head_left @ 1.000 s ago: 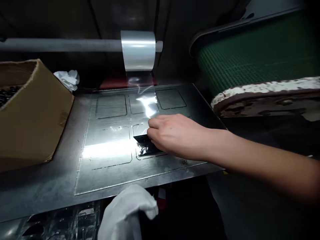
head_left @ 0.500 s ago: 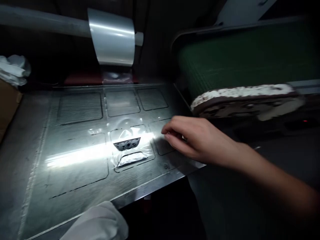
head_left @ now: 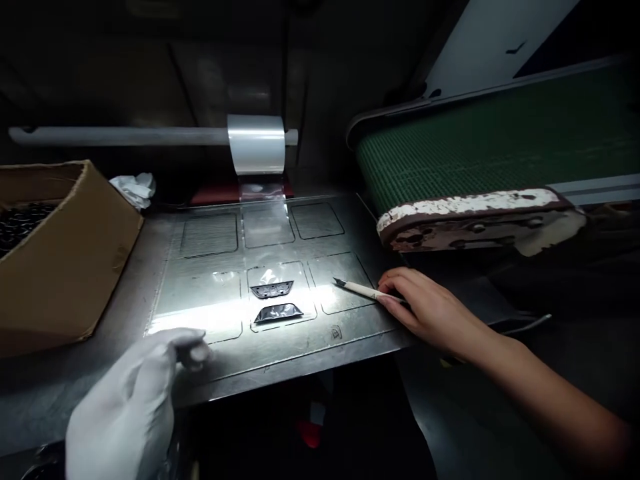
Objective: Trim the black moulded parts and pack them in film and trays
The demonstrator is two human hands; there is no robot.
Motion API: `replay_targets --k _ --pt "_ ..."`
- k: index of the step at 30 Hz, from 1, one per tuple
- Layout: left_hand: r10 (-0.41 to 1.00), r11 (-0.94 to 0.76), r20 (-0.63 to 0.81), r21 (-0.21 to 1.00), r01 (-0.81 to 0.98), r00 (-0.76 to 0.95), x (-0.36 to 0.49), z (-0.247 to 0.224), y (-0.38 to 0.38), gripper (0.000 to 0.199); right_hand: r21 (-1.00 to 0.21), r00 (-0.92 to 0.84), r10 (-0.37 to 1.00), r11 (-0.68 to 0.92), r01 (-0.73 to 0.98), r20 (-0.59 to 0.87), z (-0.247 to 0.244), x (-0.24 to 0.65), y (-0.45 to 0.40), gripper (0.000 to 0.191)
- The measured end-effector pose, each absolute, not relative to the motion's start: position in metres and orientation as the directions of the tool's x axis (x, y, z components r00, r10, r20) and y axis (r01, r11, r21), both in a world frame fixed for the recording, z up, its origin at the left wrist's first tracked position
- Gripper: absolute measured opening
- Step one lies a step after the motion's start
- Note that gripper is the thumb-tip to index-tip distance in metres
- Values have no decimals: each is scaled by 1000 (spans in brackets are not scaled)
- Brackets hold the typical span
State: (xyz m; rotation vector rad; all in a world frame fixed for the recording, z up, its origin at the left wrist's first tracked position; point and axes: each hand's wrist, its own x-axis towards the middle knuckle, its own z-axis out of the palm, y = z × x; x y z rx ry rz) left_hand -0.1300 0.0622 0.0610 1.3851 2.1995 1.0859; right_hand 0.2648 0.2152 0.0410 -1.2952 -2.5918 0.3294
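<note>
My bare right hand (head_left: 425, 303) is closed around a craft knife (head_left: 357, 288) at the right edge of the metal plate (head_left: 280, 357). The knife has a pale handle, and its dark tip points left across the plate. My left hand (head_left: 130, 400), in a white glove, hovers over the front left edge, slightly blurred. Its fingers are loosely bent and apart, with nothing seen in them. Mid-plate lie two small black trapezoid parts: a rear one with holes (head_left: 272, 289) and a glossy front one (head_left: 279, 313). Clear film (head_left: 265, 223) runs toward them from a roll (head_left: 257, 147).
A cardboard box (head_left: 55, 280) holding many dark pieces stands at the left, with crumpled white material (head_left: 135, 190) behind it. The green conveyor belt (head_left: 480, 147) juts in at the right, its worn end (head_left: 475, 223) near the plate. A bar (head_left: 125, 137) carries the roll.
My right hand has shifted right, and the knife now shows in it. My left hand has come further into view. The camera view has swung, bringing in the box.
</note>
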Motion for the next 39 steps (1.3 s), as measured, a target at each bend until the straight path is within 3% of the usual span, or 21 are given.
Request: replay_targets --k 3,7,10,13,16,24,29,34,39 --pt "895 216 150 678 702 -420 -134 68 89 34 -345 -547 826 557 756 135 37 265 208 15" --pt "953 -117 299 508 853 -47 -129 64 131 31 -458 -406 891 453 765 203 40 253 207 17" --pt "963 -196 258 459 866 81 -125 58 149 20 -459 -477 862 498 736 170 53 225 212 13" --pt "973 -203 197 461 864 124 -124 52 152 15 -406 -638 750 644 648 171 69 188 222 27" --pt "975 -204 177 445 872 137 -126 46 148 23 -374 -801 578 785 494 156 80 153 231 34" --pt "980 -188 142 404 895 142 -126 46 149 25 -308 -920 391 879 365 24 82 100 243 35" --pt "981 -187 135 415 891 143 -125 47 148 27 -289 -907 421 868 404 -6 82 123 247 31" --pt "980 -193 135 433 881 148 -128 47 145 28 -244 -846 533 819 519 -12 86 202 247 28" --pt "964 -244 209 440 864 166 -122 56 138 17 -261 -689 714 693 672 121 58 266 233 32"
